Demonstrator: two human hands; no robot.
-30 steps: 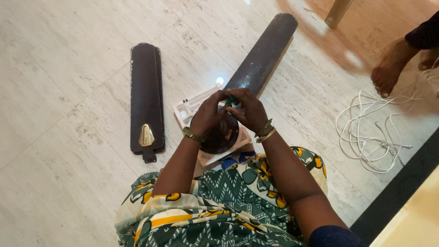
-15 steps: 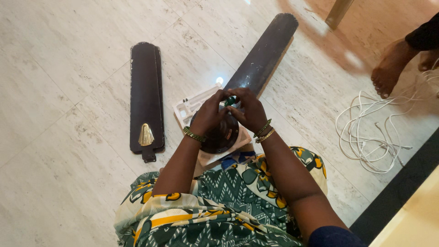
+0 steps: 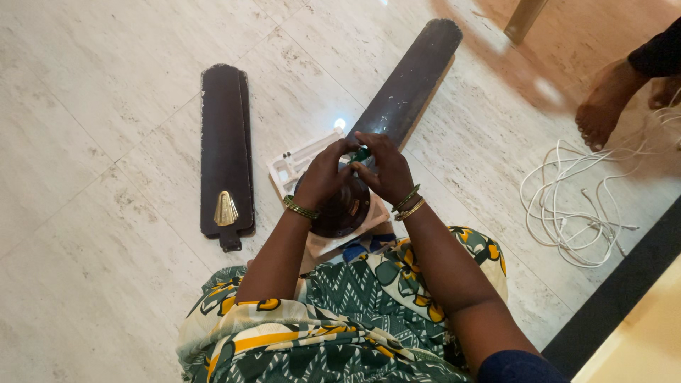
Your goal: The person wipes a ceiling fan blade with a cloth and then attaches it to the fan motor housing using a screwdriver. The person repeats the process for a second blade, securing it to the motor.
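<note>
A dark brown round fan motor [image 3: 345, 211] rests on a white tray-like piece [image 3: 292, 165] on the pale tiled floor, just in front of my knees. My left hand [image 3: 325, 175] and my right hand [image 3: 384, 168] meet over the top of the motor, fingers pinched together around a small green-handled object [image 3: 361, 153]. Which hand grips the handle I cannot tell for sure. One long dark fan blade [image 3: 410, 83] stretches away from the motor toward the upper right.
Dark fan blades [image 3: 225, 145] with a gold bracket lie stacked on the floor to the left. Coiled white cable [image 3: 576, 202] lies at the right. Another person's bare foot [image 3: 604, 103] stands at the upper right, near a furniture leg [image 3: 523, 19].
Both hands stay over the motor; the fingers have shifted slightly around the small green object. Nothing else has moved.
</note>
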